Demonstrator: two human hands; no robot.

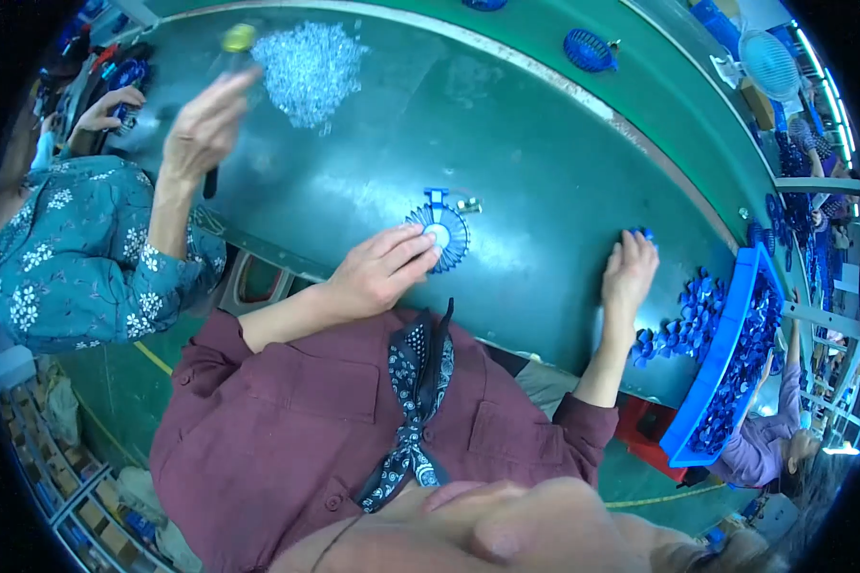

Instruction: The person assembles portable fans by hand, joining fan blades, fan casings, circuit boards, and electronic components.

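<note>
Left of the blue tray [713,363], the finned blue disc [458,241] looks partly assembled, its pale hub [440,232] in place; loose blue pieces [696,320] beside the tray appear unused. Palm down, the left hand [382,272] rests half-bent fingertips on the hub, not wrapped around it. Nearer the tray, the right hand [630,272] curls over a small blue piece [648,233]; whether gripped, I cannot tell.

Tabletop [545,224] open midway — ribbed disc [456,241] blocks left, bin [715,349] right.
</note>
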